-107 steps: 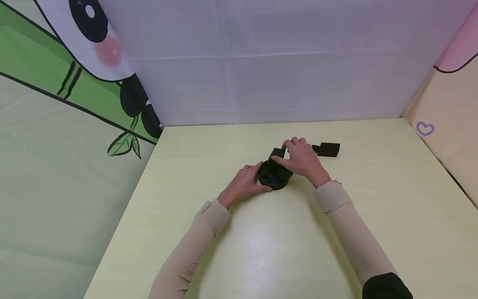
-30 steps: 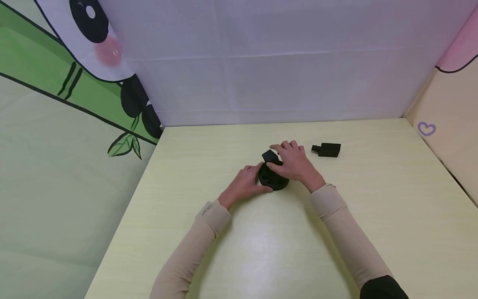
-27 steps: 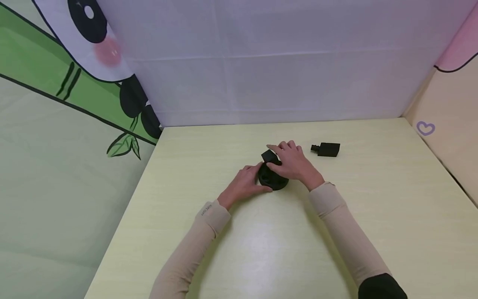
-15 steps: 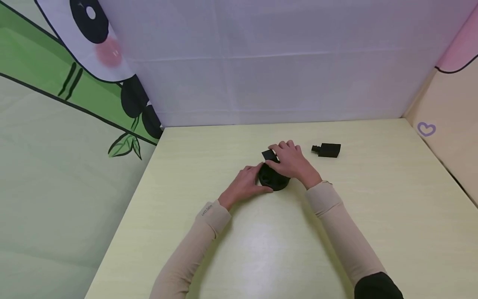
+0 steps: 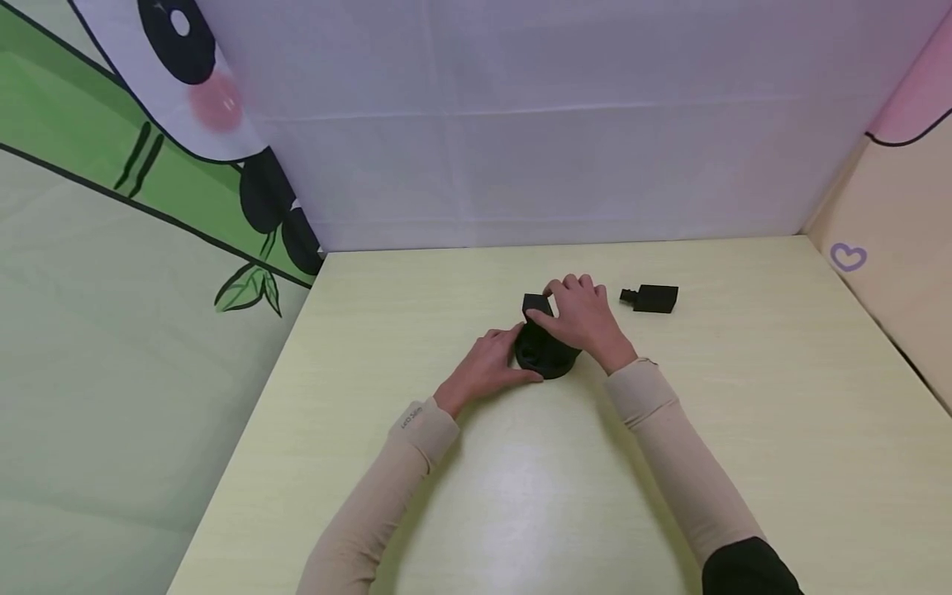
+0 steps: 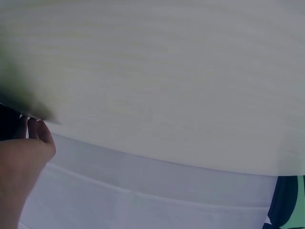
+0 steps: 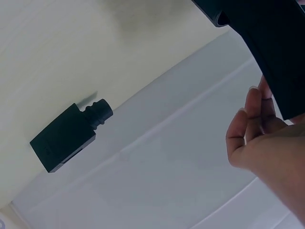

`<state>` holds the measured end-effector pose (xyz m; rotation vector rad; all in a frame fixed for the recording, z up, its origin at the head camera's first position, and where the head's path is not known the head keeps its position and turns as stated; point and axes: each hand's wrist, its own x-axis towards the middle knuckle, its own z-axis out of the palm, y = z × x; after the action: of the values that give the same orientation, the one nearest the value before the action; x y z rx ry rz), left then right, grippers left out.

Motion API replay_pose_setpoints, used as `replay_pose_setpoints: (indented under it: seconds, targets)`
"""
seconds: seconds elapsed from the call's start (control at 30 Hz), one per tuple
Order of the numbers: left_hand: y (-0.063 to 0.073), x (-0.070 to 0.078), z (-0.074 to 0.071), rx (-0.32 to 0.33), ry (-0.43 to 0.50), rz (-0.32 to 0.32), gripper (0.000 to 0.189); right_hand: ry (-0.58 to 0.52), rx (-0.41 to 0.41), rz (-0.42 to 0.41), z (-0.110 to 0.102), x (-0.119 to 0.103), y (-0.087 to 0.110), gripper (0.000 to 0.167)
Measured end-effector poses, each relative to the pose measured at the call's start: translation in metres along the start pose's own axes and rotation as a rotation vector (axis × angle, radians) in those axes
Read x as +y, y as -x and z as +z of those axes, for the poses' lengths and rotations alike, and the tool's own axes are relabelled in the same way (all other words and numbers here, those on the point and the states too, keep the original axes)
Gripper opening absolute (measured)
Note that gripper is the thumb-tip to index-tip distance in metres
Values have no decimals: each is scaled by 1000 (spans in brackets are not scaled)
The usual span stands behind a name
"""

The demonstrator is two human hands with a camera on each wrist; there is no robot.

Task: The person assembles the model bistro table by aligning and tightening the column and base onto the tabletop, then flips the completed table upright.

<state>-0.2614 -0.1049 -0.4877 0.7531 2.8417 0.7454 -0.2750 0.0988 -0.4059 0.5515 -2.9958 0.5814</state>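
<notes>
A black round base (image 5: 546, 359) stands on the table, and a black rectangular block (image 5: 536, 304) rises from its far side. My left hand (image 5: 483, 364) grips the base from the left, thumb at the near edge and fingers at the far edge. My right hand (image 5: 583, 318) holds the block with its thumb on the near face; its fingers reach around the far side. In the right wrist view this dark block (image 7: 271, 43) fills the top right corner beside the curled fingers (image 7: 253, 102). Where block and base meet is partly hidden by the right hand.
A second black block with a ribbed round neck (image 5: 650, 298) lies on the table (image 5: 476, 496) to the right of the right hand. Behind the table hangs a pale purple cloth (image 5: 521, 149); a printed green and white cloth (image 5: 134, 372) is at left.
Since the earliest frame, my right hand and the block's top have shifted left. Within the last second the block has turned and the right fingers have moved slightly with it. The left hand stays put.
</notes>
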Motion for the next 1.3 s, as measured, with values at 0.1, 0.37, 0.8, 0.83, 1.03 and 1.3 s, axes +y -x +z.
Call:
replay_pose_setpoints:
  seconds: [0.1,0.37,0.8,0.83,1.03,1.3]
  targets:
    - [0,1,-1,2,6,3,98,-3,13,5,2,0,0,55]
    - [1,3,-2,1,7,10,99,-25,59,40,5,0,-1,53]
    - [2,5,-3,12,-1,6,100,-2,94,62,9,-2,-1,52]
    - [2,5,-3,11,-1,4,100,-2,94,67,9,-1,-1,53]
    - [2,5,-3,5,2,-7,100,-46,43,73,6,0,-1,61]
    - [3,4,-4,5,2,0,100,-56,-4,48,4,3,-2,60]
